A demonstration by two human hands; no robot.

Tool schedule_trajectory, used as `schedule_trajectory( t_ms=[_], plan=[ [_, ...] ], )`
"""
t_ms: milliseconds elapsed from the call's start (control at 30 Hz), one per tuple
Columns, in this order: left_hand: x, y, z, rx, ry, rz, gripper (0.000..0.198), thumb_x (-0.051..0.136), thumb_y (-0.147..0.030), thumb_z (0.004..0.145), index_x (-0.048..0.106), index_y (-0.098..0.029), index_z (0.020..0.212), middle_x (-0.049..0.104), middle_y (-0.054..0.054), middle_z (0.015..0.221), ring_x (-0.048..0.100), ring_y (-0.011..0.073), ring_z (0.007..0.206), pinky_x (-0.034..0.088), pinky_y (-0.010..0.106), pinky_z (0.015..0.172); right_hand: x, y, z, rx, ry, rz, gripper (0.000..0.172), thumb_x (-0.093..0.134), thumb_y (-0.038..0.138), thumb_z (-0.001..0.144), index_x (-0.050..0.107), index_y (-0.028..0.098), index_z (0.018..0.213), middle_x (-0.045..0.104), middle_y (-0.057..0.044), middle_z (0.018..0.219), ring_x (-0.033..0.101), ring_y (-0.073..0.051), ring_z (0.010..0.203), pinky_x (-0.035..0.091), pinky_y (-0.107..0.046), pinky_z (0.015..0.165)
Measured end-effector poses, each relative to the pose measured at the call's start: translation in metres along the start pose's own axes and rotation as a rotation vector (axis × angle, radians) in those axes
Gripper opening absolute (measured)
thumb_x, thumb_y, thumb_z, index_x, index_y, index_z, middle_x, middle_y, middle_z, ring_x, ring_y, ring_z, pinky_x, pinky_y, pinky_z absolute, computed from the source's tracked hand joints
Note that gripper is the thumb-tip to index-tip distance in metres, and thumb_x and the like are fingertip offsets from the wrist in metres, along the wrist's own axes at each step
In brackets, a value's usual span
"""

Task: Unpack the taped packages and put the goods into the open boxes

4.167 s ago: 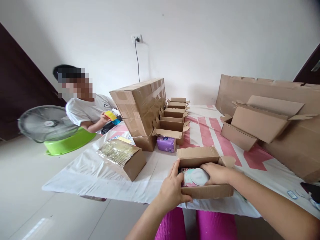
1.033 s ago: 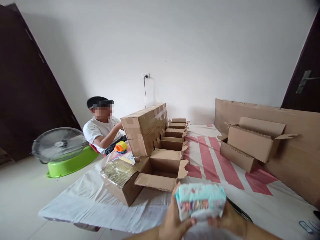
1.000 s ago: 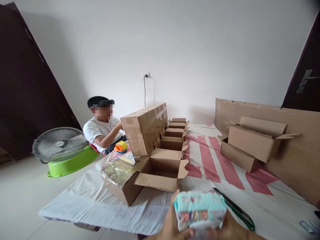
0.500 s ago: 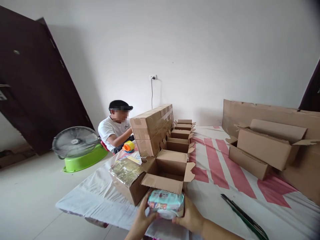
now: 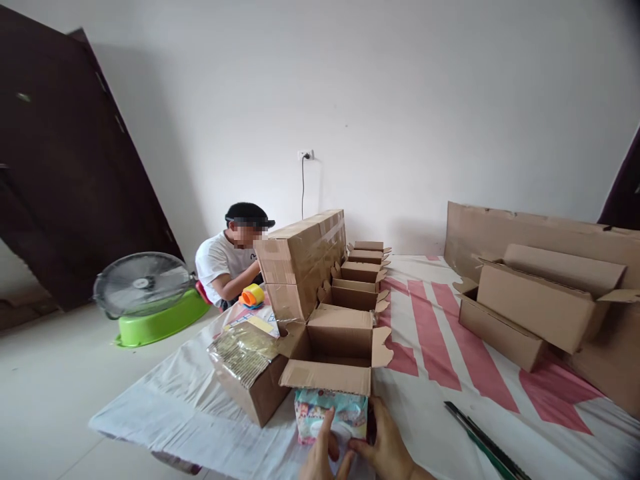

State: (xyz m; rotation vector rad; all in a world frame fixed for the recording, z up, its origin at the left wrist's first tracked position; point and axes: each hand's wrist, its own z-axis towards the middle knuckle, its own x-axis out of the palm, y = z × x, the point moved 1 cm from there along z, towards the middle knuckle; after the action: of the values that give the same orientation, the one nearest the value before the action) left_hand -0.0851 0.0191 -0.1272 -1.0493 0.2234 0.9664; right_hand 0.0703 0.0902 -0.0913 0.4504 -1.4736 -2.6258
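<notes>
A teal pack of wet wipes (image 5: 309, 408) with a pale lid stands at the table's near edge, partly under the front flap of an open cardboard box (image 5: 345, 343). Against its front face lies my left hand (image 5: 323, 450), index finger stretched up and thumb apart, not wrapped round it. My right hand (image 5: 387, 440) grips the pack's right side, thumb in front; its other fingers are partly hidden. The box is open at the top, with its flaps spread outward.
A taped carton (image 5: 250, 387) sits left of the open box. Behind are stacked sealed cartons (image 5: 300, 260) and a row of open boxes (image 5: 357, 273). On the right lie a utility knife (image 5: 483, 440) and more open boxes (image 5: 535, 303). A person (image 5: 225, 267) sits across, near a fan (image 5: 145, 283).
My left hand has left the pack's left side and come across its front. The pack now stands more upright, facing me. My right hand stays on its right side. The view shifts slightly.
</notes>
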Motion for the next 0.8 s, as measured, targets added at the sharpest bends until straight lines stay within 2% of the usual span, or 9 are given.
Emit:
schedule_trajectory(
  t_ms=[133, 233, 500, 600, 800],
  plan=[
    [-0.009, 0.0, 0.023, -0.035, 0.099, 0.162, 0.051, 0.048, -0.036, 0.089, 0.05, -0.016, 0.136, 0.062, -0.001, 0.063, 0.063, 0.0193, 0.06, 0.051, 0.028, 0.063, -0.003, -0.008, 0.001, 0.044, -0.06, 0.069, 0.057, 0.075, 0.047, 0.075, 0.058, 0.021, 0.123, 0.068, -0.015, 0.114, 0.067, -0.032, 0.102, 0.055, -0.043, 0.087],
    [-0.013, -0.004, 0.037, -0.049, 0.176, 0.232, 0.05, 0.054, -0.029, 0.085, 0.054, -0.021, 0.135, 0.065, -0.002, 0.062, 0.066, 0.0195, 0.061, 0.05, 0.027, 0.063, -0.003, -0.016, 0.002, 0.091, -0.102, 0.075, 0.049, 0.072, 0.045, 0.078, 0.059, 0.02, 0.119, 0.07, -0.014, 0.11, 0.068, -0.03, 0.097, 0.056, -0.041, 0.083],
    [-0.014, -0.015, 0.058, -0.071, 0.369, 0.186, 0.048, 0.055, -0.024, 0.085, 0.054, -0.026, 0.133, 0.07, -0.003, 0.066, 0.069, 0.0175, 0.063, 0.047, 0.023, 0.062, -0.003, -0.028, 0.002, 0.107, -0.176, 0.009, 0.037, 0.063, 0.043, 0.085, 0.059, 0.021, 0.114, 0.07, -0.012, 0.105, 0.069, -0.026, 0.096, 0.057, -0.038, 0.084],
    [-0.014, -0.023, 0.067, -0.051, 0.399, 0.142, 0.047, 0.055, -0.025, 0.084, 0.056, -0.026, 0.131, 0.071, -0.002, 0.067, 0.069, 0.019, 0.063, 0.046, 0.025, 0.061, -0.003, -0.032, 0.003, 0.128, -0.208, -0.006, 0.037, 0.06, 0.043, 0.088, 0.058, 0.02, 0.118, 0.069, -0.012, 0.11, 0.068, -0.027, 0.101, 0.056, -0.038, 0.088],
    [-0.013, -0.048, 0.082, -0.039, 0.46, -0.021, 0.049, 0.058, -0.024, 0.081, 0.055, -0.024, 0.13, 0.073, -0.001, 0.069, 0.067, 0.0187, 0.062, 0.046, 0.025, 0.06, -0.008, -0.046, 0.007, 0.164, -0.323, -0.08, 0.049, 0.057, 0.049, 0.088, 0.054, 0.02, 0.127, 0.064, -0.014, 0.125, 0.063, -0.029, 0.114, 0.053, -0.044, 0.096]
  ],
)
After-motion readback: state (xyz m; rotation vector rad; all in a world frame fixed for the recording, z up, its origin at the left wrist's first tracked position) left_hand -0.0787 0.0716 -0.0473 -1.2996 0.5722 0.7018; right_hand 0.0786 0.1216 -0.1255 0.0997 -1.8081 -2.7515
